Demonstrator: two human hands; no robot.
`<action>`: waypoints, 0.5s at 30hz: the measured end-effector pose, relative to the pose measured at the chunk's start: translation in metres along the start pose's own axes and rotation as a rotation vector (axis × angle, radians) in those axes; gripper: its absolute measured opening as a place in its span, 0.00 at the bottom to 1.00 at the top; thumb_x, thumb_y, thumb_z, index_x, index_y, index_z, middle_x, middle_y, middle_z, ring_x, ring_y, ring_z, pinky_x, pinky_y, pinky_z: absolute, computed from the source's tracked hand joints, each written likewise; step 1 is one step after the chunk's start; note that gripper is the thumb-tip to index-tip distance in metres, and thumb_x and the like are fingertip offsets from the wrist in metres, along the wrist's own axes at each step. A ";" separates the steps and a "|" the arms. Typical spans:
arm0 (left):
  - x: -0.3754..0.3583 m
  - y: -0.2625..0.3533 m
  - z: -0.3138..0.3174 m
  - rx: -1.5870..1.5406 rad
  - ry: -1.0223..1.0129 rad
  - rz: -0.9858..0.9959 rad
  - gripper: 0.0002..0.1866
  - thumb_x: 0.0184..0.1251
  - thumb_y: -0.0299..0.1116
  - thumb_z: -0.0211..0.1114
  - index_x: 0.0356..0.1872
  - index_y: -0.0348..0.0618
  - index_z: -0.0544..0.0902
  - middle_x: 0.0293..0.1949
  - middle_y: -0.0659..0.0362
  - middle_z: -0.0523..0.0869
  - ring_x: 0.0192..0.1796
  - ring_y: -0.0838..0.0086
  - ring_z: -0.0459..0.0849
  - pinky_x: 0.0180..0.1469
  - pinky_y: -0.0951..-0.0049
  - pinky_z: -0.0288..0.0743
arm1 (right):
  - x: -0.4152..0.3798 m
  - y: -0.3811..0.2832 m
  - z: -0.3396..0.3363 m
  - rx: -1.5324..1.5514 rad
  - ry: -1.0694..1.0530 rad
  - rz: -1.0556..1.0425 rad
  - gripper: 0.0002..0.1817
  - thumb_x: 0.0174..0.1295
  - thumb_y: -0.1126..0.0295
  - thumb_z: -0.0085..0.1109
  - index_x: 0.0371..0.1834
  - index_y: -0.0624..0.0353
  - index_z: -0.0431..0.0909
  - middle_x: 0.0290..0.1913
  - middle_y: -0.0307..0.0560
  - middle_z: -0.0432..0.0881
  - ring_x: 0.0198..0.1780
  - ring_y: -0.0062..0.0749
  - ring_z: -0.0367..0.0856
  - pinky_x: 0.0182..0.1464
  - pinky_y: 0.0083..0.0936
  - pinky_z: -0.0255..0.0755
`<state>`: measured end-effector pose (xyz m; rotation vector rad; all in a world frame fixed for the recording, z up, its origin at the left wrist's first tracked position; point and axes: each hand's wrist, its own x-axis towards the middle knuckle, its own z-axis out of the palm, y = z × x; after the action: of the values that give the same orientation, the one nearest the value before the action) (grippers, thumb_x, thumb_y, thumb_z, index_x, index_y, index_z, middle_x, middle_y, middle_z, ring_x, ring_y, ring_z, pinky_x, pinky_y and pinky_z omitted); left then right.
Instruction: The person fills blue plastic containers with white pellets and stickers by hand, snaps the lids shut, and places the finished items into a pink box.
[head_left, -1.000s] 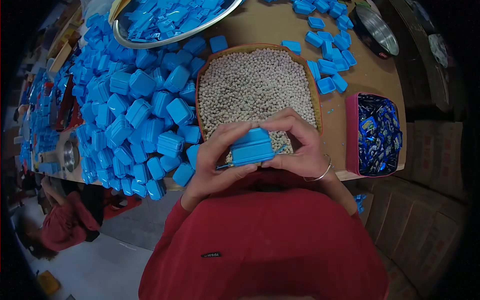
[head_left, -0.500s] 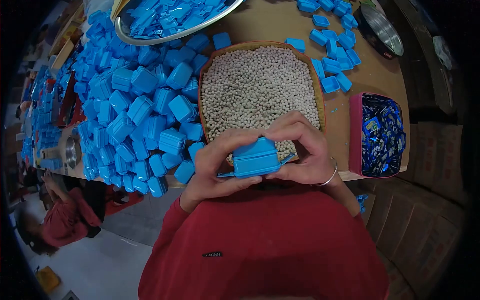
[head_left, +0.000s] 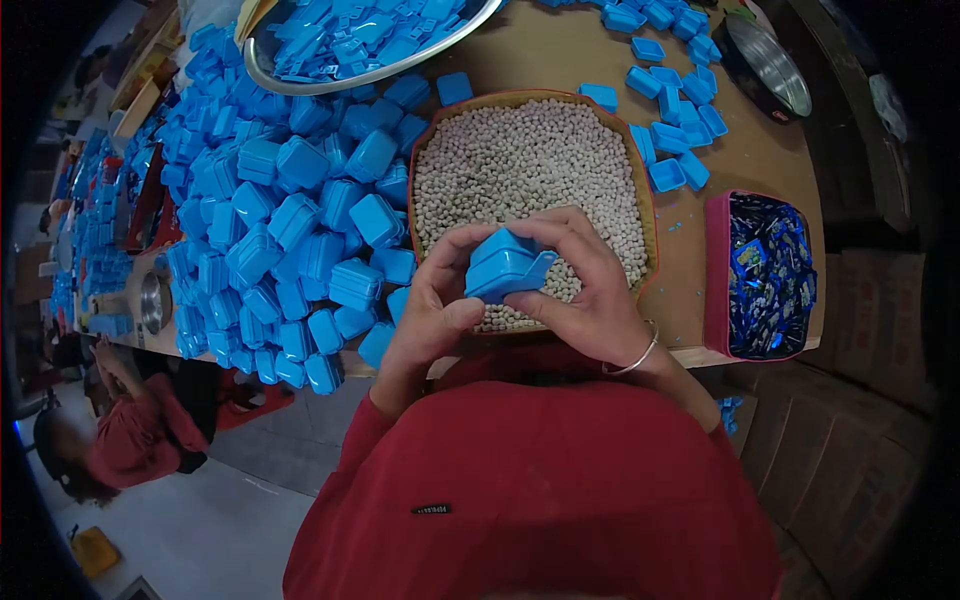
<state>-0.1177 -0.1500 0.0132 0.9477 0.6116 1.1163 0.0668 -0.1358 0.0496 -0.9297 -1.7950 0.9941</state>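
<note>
A small blue plastic box [head_left: 503,268] is between my two hands, tilted, with a clip tab sticking out on its right side. My left hand [head_left: 437,300] is closed on its left side, thumb at the lower front. Around its right and top edge curl the fingers of my right hand [head_left: 585,285], with the thumb underneath. Just below and behind the box lies a shallow tray [head_left: 650,235] filled with small pale round pellets [head_left: 530,160]. I cannot see inside the box.
Many blue boxes [head_left: 290,220] are heaped on the left. A metal bowl [head_left: 370,78] holds flat blue pieces. On the right are open blue box halves [head_left: 668,175], a dark pan [head_left: 765,65] and a pink-sided container [head_left: 717,275] of shiny packets. Another person [head_left: 140,430] sits far left.
The blue box has moved up a little and turned, so its side tab now points right. My left fingers have shifted around it, and the whole view has moved slightly.
</note>
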 end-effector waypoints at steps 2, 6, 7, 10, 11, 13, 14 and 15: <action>0.000 0.011 0.010 0.196 0.015 0.024 0.33 0.64 0.39 0.65 0.67 0.40 0.62 0.59 0.54 0.72 0.62 0.69 0.71 0.63 0.69 0.64 | -0.001 -0.002 0.001 -0.063 -0.032 -0.030 0.28 0.48 0.75 0.69 0.56 0.60 0.73 0.49 0.48 0.73 0.50 0.36 0.75 0.51 0.29 0.71; 0.003 0.011 0.016 0.425 0.050 0.068 0.28 0.72 0.44 0.54 0.67 0.40 0.63 0.58 0.54 0.72 0.61 0.70 0.70 0.62 0.71 0.64 | -0.002 0.001 0.009 0.187 0.048 0.135 0.29 0.47 0.74 0.71 0.55 0.61 0.74 0.47 0.47 0.76 0.47 0.32 0.77 0.49 0.27 0.73; 0.004 0.009 0.017 0.442 0.064 0.072 0.27 0.74 0.46 0.52 0.66 0.39 0.63 0.57 0.55 0.73 0.60 0.71 0.70 0.62 0.72 0.64 | -0.004 0.000 0.012 0.254 0.080 0.189 0.29 0.46 0.73 0.71 0.55 0.61 0.74 0.46 0.47 0.76 0.47 0.31 0.77 0.48 0.26 0.73; 0.001 0.008 0.015 0.330 0.047 -0.017 0.26 0.76 0.47 0.48 0.64 0.40 0.65 0.54 0.57 0.74 0.56 0.74 0.72 0.58 0.74 0.66 | -0.007 0.001 0.014 0.302 0.121 0.280 0.31 0.45 0.71 0.73 0.55 0.62 0.72 0.45 0.48 0.76 0.46 0.32 0.77 0.47 0.27 0.73; -0.001 0.007 0.014 0.266 0.033 -0.062 0.25 0.76 0.48 0.47 0.63 0.40 0.65 0.53 0.58 0.74 0.54 0.75 0.72 0.57 0.74 0.66 | -0.007 0.001 0.015 0.294 0.124 0.297 0.32 0.44 0.70 0.73 0.55 0.62 0.72 0.45 0.48 0.76 0.45 0.33 0.77 0.46 0.27 0.73; -0.004 -0.004 0.010 0.143 0.084 -0.081 0.24 0.76 0.48 0.47 0.61 0.40 0.66 0.51 0.59 0.74 0.51 0.77 0.73 0.54 0.75 0.68 | -0.006 0.000 0.012 0.104 0.069 0.206 0.34 0.43 0.69 0.74 0.56 0.62 0.70 0.46 0.49 0.75 0.45 0.35 0.77 0.45 0.28 0.73; -0.004 -0.006 0.010 0.082 0.111 -0.088 0.23 0.76 0.48 0.46 0.60 0.40 0.66 0.50 0.59 0.75 0.50 0.78 0.73 0.53 0.75 0.69 | -0.006 0.000 0.011 0.009 0.041 0.158 0.35 0.42 0.69 0.74 0.56 0.62 0.69 0.46 0.50 0.74 0.44 0.36 0.77 0.45 0.29 0.74; -0.003 -0.005 0.011 0.068 0.129 -0.097 0.23 0.76 0.48 0.47 0.60 0.40 0.66 0.49 0.59 0.75 0.48 0.78 0.74 0.52 0.75 0.69 | -0.005 0.000 0.012 -0.038 0.043 0.109 0.35 0.42 0.69 0.74 0.56 0.62 0.69 0.47 0.50 0.74 0.45 0.36 0.76 0.45 0.29 0.74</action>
<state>-0.1072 -0.1575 0.0141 0.8993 0.7972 1.0816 0.0571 -0.1431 0.0441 -1.0749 -1.7486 1.0032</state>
